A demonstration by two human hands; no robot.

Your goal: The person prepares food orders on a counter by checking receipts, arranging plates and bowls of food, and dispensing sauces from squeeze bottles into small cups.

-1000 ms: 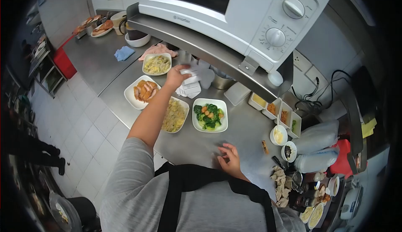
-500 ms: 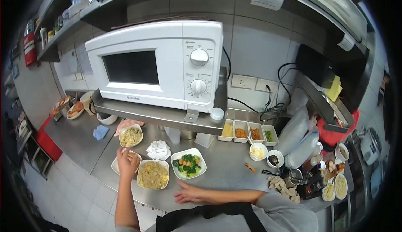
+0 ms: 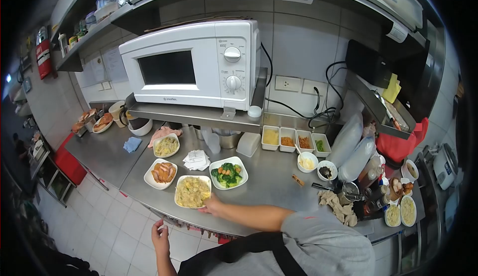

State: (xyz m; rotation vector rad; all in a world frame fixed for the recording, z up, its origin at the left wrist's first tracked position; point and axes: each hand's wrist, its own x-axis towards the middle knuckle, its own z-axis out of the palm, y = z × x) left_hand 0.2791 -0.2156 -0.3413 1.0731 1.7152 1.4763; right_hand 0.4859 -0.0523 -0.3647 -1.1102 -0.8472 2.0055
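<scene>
My right hand [image 3: 213,205] grips the near right edge of a white square bowl of fried rice [image 3: 192,191] at the front of the steel counter. My left hand [image 3: 160,233] is lower left, off the counter's front edge, its fingers loosely bent and nothing visible in them. Just left of the fried rice stands a white dish of sliced browned meat [image 3: 163,173]. To the right is a white square dish of broccoli [image 3: 228,175] with orange-brown pieces on top. Behind the meat sits a smaller bowl of pale yellow food [image 3: 166,146].
Paper slips [image 3: 197,160] lie behind the dishes. A white microwave [image 3: 189,67] stands on a raised shelf above the counter. Ingredient tubs [image 3: 287,141], small bowls [image 3: 307,162], bottles [image 3: 371,171] and a crumpled cloth [image 3: 337,207] are on the right. A blue cloth [image 3: 132,144] lies left.
My left hand has drawn back from the meat dish, down past the counter edge. My right hand has moved from the counter's front edge onto the fried rice bowl. The camera view has shifted.
</scene>
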